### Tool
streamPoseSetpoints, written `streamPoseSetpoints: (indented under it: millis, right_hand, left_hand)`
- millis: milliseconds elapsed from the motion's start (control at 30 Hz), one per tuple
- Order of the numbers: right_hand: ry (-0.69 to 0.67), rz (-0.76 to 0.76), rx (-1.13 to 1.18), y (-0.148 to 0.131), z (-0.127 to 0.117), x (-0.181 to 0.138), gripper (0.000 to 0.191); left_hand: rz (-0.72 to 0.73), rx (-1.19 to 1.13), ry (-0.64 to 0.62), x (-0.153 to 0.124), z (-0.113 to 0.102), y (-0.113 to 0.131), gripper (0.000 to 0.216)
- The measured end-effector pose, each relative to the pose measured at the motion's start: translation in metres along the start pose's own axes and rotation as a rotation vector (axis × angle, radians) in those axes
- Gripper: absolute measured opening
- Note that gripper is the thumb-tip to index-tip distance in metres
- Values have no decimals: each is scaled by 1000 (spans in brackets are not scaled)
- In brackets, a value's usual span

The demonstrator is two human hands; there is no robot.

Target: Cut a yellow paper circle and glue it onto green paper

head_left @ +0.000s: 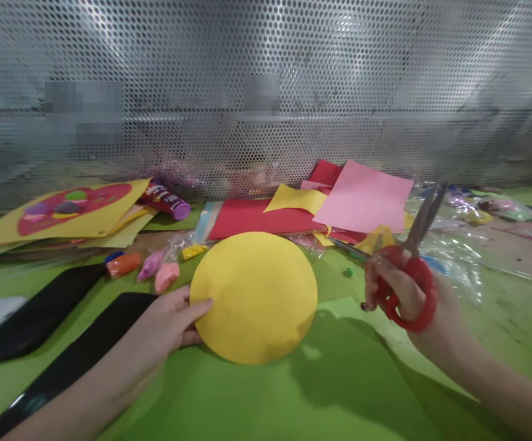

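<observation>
My left hand (171, 321) pinches the left edge of a yellow paper circle (257, 297) and holds it just above the green sheet (293, 398). To the right of the circle, my right hand (401, 294) has its fingers through the handles of red scissors (410, 269). Their grey blades point up and to the right, away from the circle, and look nearly closed.
Loose red, pink and yellow paper sheets (362, 196) lie behind the circle. A yellow sheet bearing a red collage (64, 211) and a glue tube (167, 199) are at the back left. Small clay pieces (158, 269), black strips (31, 318) and clear plastic bags (459, 239) surround them. A perforated metal wall (266, 92) closes the back.
</observation>
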State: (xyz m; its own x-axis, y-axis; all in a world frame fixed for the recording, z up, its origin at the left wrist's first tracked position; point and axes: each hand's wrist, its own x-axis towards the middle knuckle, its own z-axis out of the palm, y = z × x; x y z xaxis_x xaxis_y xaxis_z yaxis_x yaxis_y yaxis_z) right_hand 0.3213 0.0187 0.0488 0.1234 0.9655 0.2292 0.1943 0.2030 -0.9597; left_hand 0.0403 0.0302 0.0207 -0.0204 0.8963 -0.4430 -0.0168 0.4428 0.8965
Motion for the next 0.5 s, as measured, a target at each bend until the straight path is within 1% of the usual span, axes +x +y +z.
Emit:
streamPoseSetpoints:
  millis: [133,233,300,333,400,500]
  right_hand:
    - [-22,55,-53,3,-3,-1,25]
    - [-79,93,-163,4,-6,0,29]
    - [-142,95,-249,3,-8,2,32]
    - [-182,102,-281,2,-10,4,32]
    - [-303,150,-336,0,-13,7,29]
    - [-507,248,-385,-4,-16,11,26]
  left_hand:
    - [47,61,-29,0,-2,-1,32]
    - [86,19,-68,-4,0,1,35]
    - [130,-32,-63,-7,2,2,37]
    - [149,-48,-49,-8,2,2,38]
    - [170,-53,-22,-9,3,1,40]
    - [147,-45,-17,-9,2,-2,39]
